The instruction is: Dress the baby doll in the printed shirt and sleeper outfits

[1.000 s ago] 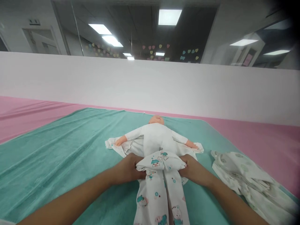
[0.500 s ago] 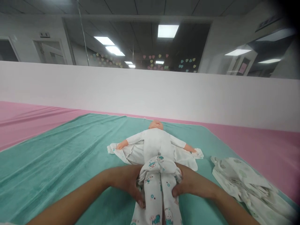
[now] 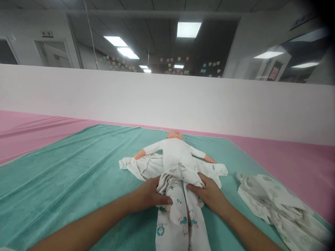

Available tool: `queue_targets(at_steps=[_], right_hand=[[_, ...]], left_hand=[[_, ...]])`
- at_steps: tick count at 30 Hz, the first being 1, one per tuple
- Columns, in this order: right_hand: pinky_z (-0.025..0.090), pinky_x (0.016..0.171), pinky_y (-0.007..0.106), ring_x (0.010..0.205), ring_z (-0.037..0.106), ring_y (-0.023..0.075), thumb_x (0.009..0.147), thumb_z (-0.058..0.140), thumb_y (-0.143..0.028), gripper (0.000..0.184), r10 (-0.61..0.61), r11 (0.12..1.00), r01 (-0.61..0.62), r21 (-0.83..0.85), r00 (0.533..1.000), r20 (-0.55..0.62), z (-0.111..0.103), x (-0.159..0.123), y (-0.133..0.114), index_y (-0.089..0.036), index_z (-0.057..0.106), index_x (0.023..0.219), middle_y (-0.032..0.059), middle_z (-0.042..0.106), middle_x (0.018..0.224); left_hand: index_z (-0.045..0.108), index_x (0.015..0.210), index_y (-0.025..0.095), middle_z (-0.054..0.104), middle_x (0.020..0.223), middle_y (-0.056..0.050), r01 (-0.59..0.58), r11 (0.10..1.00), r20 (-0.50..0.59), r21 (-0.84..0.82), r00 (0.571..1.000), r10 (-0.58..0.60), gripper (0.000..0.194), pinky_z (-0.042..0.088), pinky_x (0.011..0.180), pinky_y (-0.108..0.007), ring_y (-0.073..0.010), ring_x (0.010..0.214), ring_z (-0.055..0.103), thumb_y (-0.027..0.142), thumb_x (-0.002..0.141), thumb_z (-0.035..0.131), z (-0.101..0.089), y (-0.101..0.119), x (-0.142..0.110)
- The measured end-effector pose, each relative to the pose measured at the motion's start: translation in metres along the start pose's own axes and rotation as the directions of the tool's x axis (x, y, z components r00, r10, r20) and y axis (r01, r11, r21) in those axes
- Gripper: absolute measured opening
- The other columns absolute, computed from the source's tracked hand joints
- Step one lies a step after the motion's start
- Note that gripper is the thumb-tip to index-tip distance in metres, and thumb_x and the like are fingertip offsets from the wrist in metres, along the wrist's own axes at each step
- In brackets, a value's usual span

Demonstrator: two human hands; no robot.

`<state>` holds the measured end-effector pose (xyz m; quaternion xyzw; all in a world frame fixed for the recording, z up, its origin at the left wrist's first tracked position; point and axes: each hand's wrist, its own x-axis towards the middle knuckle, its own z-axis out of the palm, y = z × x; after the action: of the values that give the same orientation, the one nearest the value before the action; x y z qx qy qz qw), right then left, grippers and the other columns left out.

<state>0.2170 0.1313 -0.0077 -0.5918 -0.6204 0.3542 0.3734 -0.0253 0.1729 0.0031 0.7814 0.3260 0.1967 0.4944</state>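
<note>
A teal plush blanket (image 3: 65,174) lies spread over a pink cover (image 3: 28,136) in a brightly lit room, with a low white wall (image 3: 157,101) along its far side. Beyond it, ceiling light panels (image 3: 188,29) shine above a glass partition and rows of colored paper hearts (image 3: 174,59). An infant doll (image 3: 176,151) lies face up at the middle of the blanket, its arms stretched out to both sides over a white cloth (image 3: 134,167) spread beneath it. A printed white sleepsuit (image 3: 180,212), bunched at the doll's waist, runs toward the person, its legs lying flat on the blanket. The person's forearms reach in from the lower corners of the view, angled toward each other. The left hand (image 3: 148,195) lies palm down and open, its fingers (image 3: 164,199) extended across the gathered fabric. The right hand (image 3: 208,193) is also open, with its fingers (image 3: 195,187) resting on the fabric from the opposite side. Both touch the sleepsuit, with no clear closed grip. A crumpled white garment (image 3: 274,205) with pale green dots lies near the blanket's right edge, well apart from the hands.
</note>
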Motion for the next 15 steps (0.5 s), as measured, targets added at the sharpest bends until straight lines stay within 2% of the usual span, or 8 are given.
queue_targets(at_steps=[2,4,7,10,12,13,15], right_hand=[[0.042,0.065,0.028,0.081,0.055,0.0205,0.074,0.060,-0.045,0.029,0.013,0.997,-0.016,-0.072,0.999,-0.037,0.000,0.000,0.001,-0.020,0.057,0.089,0.0016,0.062,0.087],[0.040,0.062,0.026,0.076,0.053,0.0183,0.075,0.058,-0.042,0.025,-0.010,0.994,0.010,-0.111,1.000,-0.005,-0.002,-0.001,0.002,-0.019,0.056,0.085,0.0005,0.059,0.081],[0.036,0.059,0.024,0.069,0.049,0.0152,0.078,0.054,-0.034,0.017,-0.111,0.983,0.128,-0.129,0.985,0.135,-0.007,0.000,0.001,-0.018,0.055,0.073,-0.0008,0.054,0.071],[0.036,0.061,0.024,0.069,0.048,0.0143,0.074,0.057,-0.031,0.017,-0.148,0.964,0.196,-0.180,0.958,0.247,-0.015,-0.003,-0.008,-0.016,0.053,0.065,-0.0009,0.051,0.071],[0.039,0.066,0.025,0.076,0.051,0.0164,0.068,0.063,-0.032,0.018,-0.113,0.962,0.183,-0.201,0.941,0.318,-0.020,-0.008,-0.017,-0.017,0.057,0.074,0.0004,0.054,0.082],[0.041,0.068,0.026,0.081,0.052,0.0179,0.064,0.067,-0.034,0.026,-0.086,0.965,0.165,-0.202,0.932,0.351,-0.022,-0.012,-0.022,-0.018,0.058,0.083,0.0013,0.055,0.088],[0.043,0.071,0.028,0.086,0.052,0.0199,0.056,0.073,-0.035,0.054,-0.025,0.972,0.113,-0.207,0.922,0.387,-0.024,-0.024,-0.031,-0.019,0.054,0.104,0.0027,0.056,0.095]], left_hand=[[0.063,0.096,0.017,0.066,0.094,-0.003,0.072,0.995,0.045,0.071,0.996,-0.075,0.045,0.046,0.073,-0.028,-0.0231,0.089,0.060,0.051,0.068,0.066,-0.006,0.002,0.000],[0.065,0.088,0.016,0.067,0.088,-0.002,0.077,0.989,0.114,0.126,0.989,-0.091,0.041,0.044,0.065,-0.025,-0.0216,0.082,0.061,0.053,0.069,0.063,-0.012,0.004,-0.002],[0.067,0.091,0.019,0.068,0.089,0.000,-0.025,0.983,0.252,0.184,0.967,-0.023,0.038,0.045,0.067,-0.024,-0.0200,0.081,0.062,0.049,0.068,0.066,-0.020,0.010,-0.008],[0.068,0.094,0.025,0.069,0.089,0.002,-0.113,0.957,0.303,0.266,0.953,0.029,0.040,0.045,0.075,-0.027,-0.0209,0.084,0.062,0.048,0.061,0.071,-0.021,0.018,-0.013],[0.066,0.099,0.029,0.068,0.094,0.002,-0.151,0.936,0.310,0.317,0.949,0.048,0.046,0.044,0.081,-0.029,-0.0225,0.089,0.061,0.048,0.058,0.074,-0.019,0.024,-0.015],[0.065,0.102,0.030,0.067,0.097,0.003,-0.167,0.926,0.316,0.338,0.947,0.055,0.050,0.044,0.083,-0.030,-0.0232,0.091,0.060,0.047,0.056,0.075,-0.017,0.027,-0.017],[0.061,0.110,0.033,0.064,0.106,0.003,-0.196,0.909,0.325,0.368,0.943,0.072,0.057,0.044,0.085,-0.032,-0.0242,0.097,0.058,0.046,0.056,0.075,-0.012,0.032,-0.021]])
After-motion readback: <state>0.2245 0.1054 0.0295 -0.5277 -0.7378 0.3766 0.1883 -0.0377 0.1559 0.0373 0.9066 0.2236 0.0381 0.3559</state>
